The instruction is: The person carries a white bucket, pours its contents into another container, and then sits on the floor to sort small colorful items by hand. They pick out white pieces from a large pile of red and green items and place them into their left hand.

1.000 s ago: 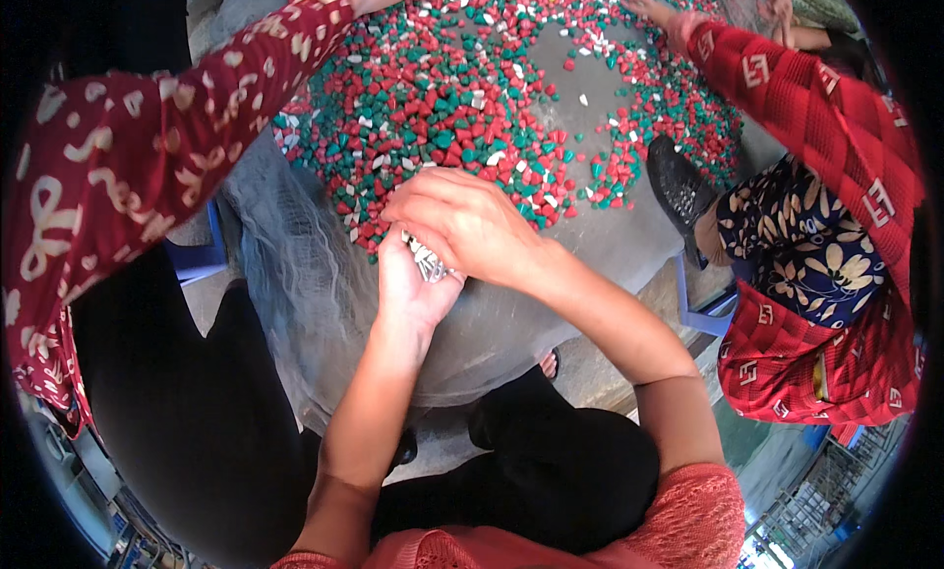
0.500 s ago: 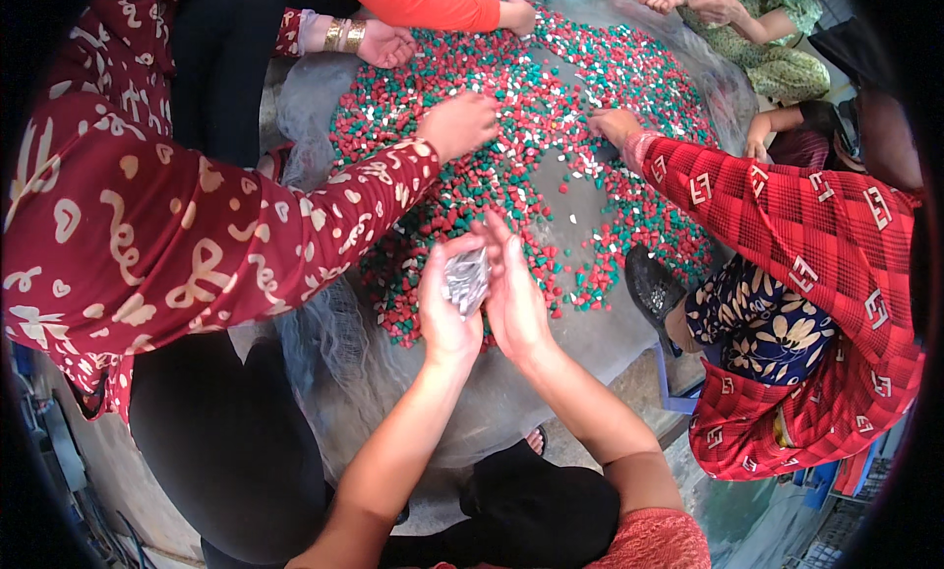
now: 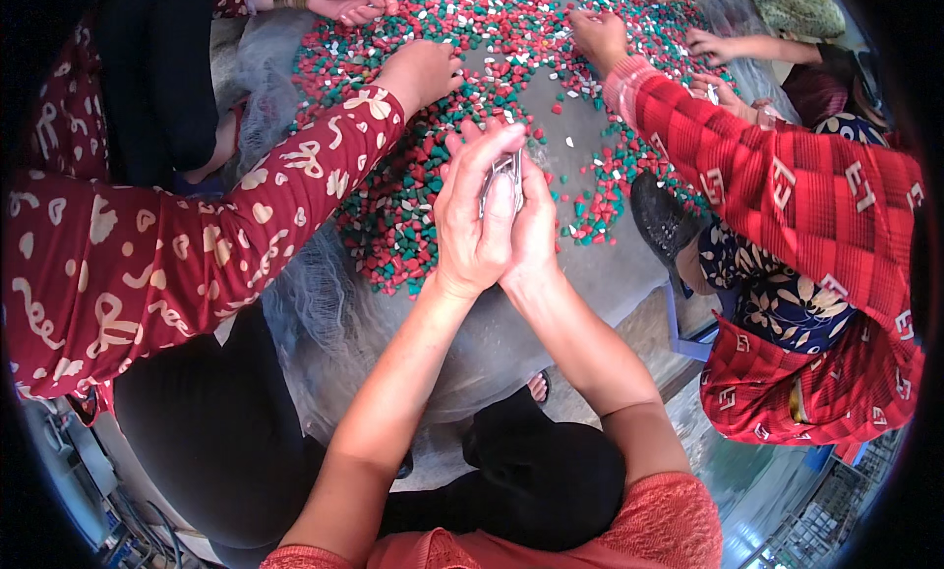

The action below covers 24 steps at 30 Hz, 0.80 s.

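Note:
My left hand and my right hand are pressed together above the near side of a heap of small red, green and white pieces. Between the palms sits a shiny silvery thing, mostly covered by fingers and the left thumb. Its kind cannot be made out. The left palm closes over it from one side, and the right hand cups it from the other. Neither hand touches the heap. The pieces look like pebbles or wrapped sweets; which, I cannot tell.
Grey sheeting lies under the pieces, with bunched pale netting along its left. A co-worker's patterned maroon sleeve reaches in from the left, and another's red checked sleeve from the right. More hands work at the far side. A dark shoe stands at right.
My hands have gone from loosely cupped, with the silvery thing showing, to closed together over it. The heap sits higher in the picture, and the co-workers' hands have shifted.

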Each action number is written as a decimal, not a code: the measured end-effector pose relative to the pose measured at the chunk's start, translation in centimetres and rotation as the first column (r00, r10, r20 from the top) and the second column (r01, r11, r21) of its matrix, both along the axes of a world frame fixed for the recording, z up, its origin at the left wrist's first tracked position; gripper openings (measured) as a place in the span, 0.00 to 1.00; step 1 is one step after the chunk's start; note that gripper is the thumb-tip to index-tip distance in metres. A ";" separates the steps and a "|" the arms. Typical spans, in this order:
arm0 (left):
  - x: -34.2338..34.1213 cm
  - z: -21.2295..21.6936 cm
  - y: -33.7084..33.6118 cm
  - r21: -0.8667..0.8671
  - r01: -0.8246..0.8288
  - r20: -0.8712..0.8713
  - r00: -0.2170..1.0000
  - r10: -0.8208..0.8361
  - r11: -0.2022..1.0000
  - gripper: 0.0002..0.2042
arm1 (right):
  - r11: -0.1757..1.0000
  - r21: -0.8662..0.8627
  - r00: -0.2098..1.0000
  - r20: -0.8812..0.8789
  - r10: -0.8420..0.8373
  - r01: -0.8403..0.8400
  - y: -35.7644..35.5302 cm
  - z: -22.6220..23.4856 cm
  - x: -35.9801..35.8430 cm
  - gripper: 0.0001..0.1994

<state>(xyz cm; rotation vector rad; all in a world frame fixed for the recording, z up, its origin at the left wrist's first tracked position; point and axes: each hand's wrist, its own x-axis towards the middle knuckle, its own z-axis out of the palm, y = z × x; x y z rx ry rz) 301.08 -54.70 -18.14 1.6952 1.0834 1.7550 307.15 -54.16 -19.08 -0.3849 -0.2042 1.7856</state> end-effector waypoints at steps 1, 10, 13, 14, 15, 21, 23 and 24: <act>0.2 -0.2 0.1 -0.003 0.022 0.104 0.994 -0.021 1.000 0.15 | 1.000 -0.008 1.000 -0.011 0.008 -0.008 0.0 -0.5 0.0 0.19; -0.2 -0.9 0.7 -0.101 0.099 0.061 0.994 -0.093 0.990 0.21 | 0.997 -0.071 0.980 -0.196 -0.014 0.000 0.4 -1.5 0.2 0.17; -0.2 -0.9 1.7 -0.042 0.073 0.057 0.996 -0.071 0.996 0.21 | 0.997 -0.070 0.959 -0.281 -0.034 0.015 0.9 -1.6 0.3 0.17; -0.1 -0.8 2.1 -0.017 0.064 0.051 0.997 -0.063 0.998 0.22 | 0.998 -0.068 0.950 -0.309 -0.038 0.017 1.2 -1.5 0.3 0.17; 0.0 -0.7 2.4 -0.005 0.047 0.049 0.998 -0.047 0.999 0.22 | 0.997 -0.067 0.941 -0.335 -0.045 0.024 1.4 -1.5 0.4 0.17; 1.1 0.7 4.9 -0.012 0.098 0.305 0.948 -0.090 0.995 0.22 | 0.989 -0.127 0.892 -0.434 -0.125 0.077 3.6 -2.2 1.1 0.17; 1.4 1.5 5.6 -0.030 0.106 0.430 0.899 -0.083 0.994 0.21 | 0.975 -0.194 0.887 -0.424 -0.182 0.108 4.4 -1.5 1.3 0.16; 1.3 1.4 5.9 -0.023 0.078 0.384 0.921 -0.063 0.997 0.21 | 0.972 -0.210 0.872 -0.450 -0.194 0.108 4.9 -1.4 1.5 0.16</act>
